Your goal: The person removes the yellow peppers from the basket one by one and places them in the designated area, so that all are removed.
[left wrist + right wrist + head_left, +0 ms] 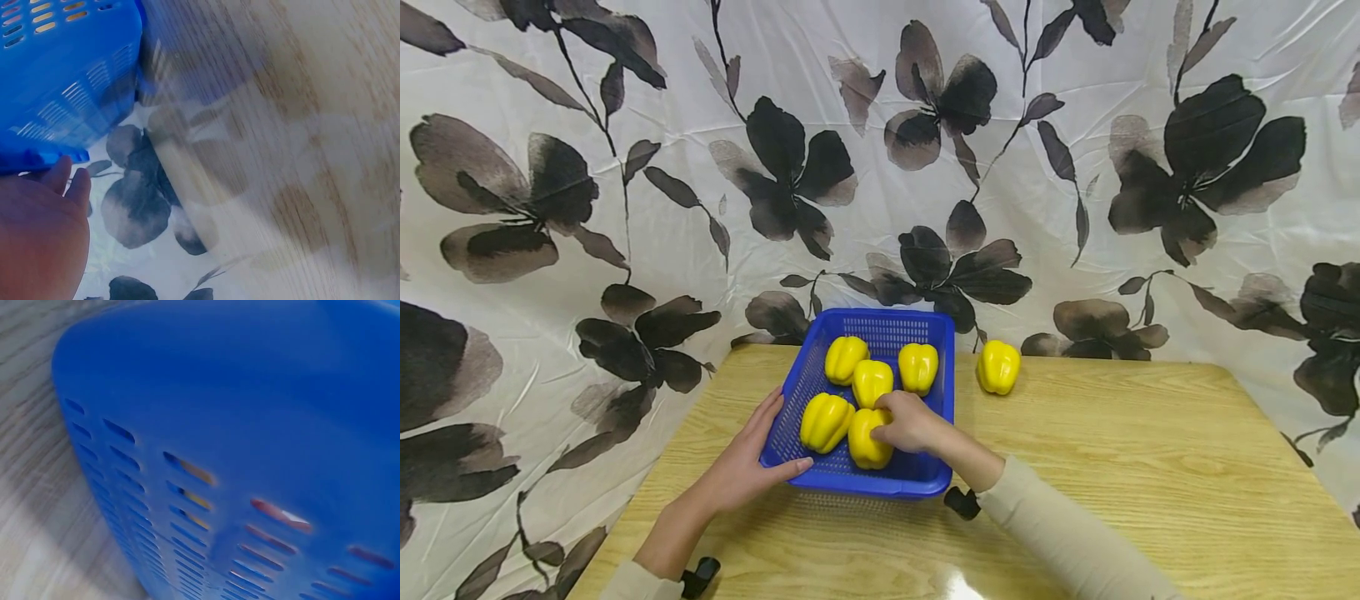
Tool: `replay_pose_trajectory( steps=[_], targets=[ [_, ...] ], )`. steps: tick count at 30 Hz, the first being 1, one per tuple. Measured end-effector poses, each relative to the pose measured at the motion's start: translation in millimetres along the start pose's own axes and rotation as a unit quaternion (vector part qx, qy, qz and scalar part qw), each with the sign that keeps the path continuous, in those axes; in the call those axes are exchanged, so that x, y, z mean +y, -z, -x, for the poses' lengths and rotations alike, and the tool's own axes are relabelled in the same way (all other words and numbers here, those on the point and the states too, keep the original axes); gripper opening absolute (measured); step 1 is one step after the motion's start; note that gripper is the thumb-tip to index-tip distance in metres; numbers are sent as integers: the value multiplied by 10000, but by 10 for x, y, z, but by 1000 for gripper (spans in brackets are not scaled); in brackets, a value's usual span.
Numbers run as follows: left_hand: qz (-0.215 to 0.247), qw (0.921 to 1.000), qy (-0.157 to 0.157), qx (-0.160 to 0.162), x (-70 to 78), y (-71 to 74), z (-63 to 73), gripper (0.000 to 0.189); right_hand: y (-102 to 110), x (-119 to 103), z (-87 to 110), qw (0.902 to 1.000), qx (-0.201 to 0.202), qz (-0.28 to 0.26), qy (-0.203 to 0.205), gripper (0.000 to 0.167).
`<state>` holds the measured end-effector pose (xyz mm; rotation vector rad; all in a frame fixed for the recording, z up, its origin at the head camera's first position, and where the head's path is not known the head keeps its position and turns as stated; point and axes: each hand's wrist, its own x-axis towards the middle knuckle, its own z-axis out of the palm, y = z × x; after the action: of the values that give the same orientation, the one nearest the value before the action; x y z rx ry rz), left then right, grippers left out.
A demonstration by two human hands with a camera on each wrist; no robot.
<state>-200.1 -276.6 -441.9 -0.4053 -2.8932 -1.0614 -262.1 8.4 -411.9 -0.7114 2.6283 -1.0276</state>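
1. The left hand [748,473] grips the blue basket [880,485] at its near-left corner, thumb on the near rim, fingers along the left edge.
2. The right hand [912,423] reaches over the basket's right side and seems to pinch the near pepper [865,447] between thumb and fingers; some fingertips are hidden.
3. That pepper lies inside, by the near wall, with the left pepper [826,423] close beside it and the middle pepper [872,379] behind.
4. The outer pepper [998,367] stands right of the basket, near the table's [1112,433] far edge; wood extends widely rightward.
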Motion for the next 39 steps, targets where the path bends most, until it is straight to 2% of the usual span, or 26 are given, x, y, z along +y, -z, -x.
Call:
replay_pose_trajectory(
  steps=[8, 15, 22, 28, 39],
  targets=[
    [-20, 10000, 33, 6, 8, 0, 0, 107, -21, 4, -17, 9984, -253, -344, -371, 32],
    [-21, 10000, 24, -3, 3, -9, 1, 107, -50, 19, -17, 9965, -403, -477, -552, 33],
    [-74, 9999, 75, -18, -14, -8, -6, 107, -51, 25, -38, 9954, -580, -515, -563, 39],
    [-31, 10000, 93, -19, 0, -4, 2, 108, -47, 38, -36, 9931, -745, -703, -567, 30],
    [-31, 10000, 81, -22, -1, -9, 0, 107, -31, 58, -38, 9904, -630, -1141, -467, 27]
  ],
)
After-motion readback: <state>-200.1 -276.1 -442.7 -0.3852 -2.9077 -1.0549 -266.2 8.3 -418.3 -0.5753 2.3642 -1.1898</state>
